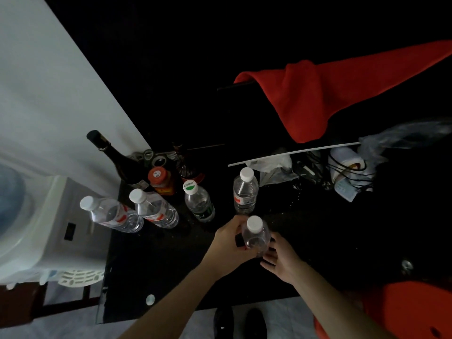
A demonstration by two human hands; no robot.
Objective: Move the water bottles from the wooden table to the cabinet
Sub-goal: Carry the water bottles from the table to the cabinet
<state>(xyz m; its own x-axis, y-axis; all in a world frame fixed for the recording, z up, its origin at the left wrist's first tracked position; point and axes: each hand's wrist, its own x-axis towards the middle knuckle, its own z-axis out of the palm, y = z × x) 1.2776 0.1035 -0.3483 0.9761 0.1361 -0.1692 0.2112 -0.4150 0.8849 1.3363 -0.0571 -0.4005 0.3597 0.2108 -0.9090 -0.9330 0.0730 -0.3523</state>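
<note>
A clear water bottle with a white cap (255, 234) stands upright on the dark glossy cabinet top (151, 260), and my left hand (230, 243) is wrapped around its left side. My right hand (281, 260) sits just right of the bottle with fingers spread, fingertips near its base. Other clear bottles stand behind: one with a white cap and red label (245, 192), one with a green-marked cap (199, 203), and two red-labelled ones at the left (154, 207) (110, 214).
A dark wine bottle (115, 157), an orange-lidded jar (161, 179) and a red-brown bottle (186, 165) stand at the back left. A red cloth (318, 94) hangs over a dark edge behind. Plastic bags and a cable-wrapped roll (349, 167) lie at the right. A white appliance (49, 221) is on the left.
</note>
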